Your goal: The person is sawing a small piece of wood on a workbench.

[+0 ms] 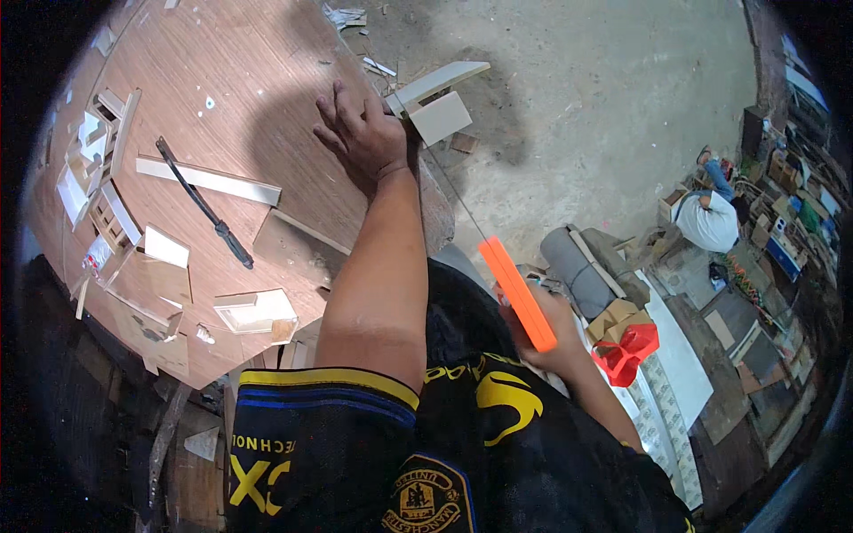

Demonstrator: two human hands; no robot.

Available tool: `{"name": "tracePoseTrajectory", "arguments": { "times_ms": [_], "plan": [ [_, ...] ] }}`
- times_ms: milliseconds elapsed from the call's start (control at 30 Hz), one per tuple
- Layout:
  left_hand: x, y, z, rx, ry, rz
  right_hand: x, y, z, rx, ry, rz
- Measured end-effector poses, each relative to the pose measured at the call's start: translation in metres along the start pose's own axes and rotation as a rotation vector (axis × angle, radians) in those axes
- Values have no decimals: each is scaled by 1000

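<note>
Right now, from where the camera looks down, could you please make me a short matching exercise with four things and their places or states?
Things:
1. Left hand
2. Saw handle
3. Thin black tool
4. Red object

Places or states:
A. Lying across a pale strip
B. Next to tan cardboard, on the picture's right side
C. Fingers spread, at the edge of the brown tabletop
D. Orange, gripped by the right hand

Right pairs: 1-C, 2-D, 3-A, 4-B.
</note>
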State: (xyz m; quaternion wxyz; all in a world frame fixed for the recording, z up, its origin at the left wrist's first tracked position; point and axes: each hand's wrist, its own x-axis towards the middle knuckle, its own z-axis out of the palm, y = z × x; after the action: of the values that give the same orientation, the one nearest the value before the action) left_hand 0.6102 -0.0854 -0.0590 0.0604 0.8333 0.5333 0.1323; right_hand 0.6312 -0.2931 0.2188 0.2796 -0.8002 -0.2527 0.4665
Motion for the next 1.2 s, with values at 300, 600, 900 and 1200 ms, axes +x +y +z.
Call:
{"name": "tracePoseTrajectory", "arguments": {
  "times_ms": [300, 600, 900, 1200],
  "plan": [
    [-4, 1, 1, 45, -7, -27, -12, -8, -13, 13, 37, 25],
    [-5, -1, -3, 25, -53, -6, -2, -4, -13, 29, 9, -4],
    [-3, -3, 1, 32, -35, -17, 4, -20, -4, -29, 7, -26],
    [-5, -5, 5, 0, -25, -1, 39, -7, 1, 144, -5, 208]
  ]
}}
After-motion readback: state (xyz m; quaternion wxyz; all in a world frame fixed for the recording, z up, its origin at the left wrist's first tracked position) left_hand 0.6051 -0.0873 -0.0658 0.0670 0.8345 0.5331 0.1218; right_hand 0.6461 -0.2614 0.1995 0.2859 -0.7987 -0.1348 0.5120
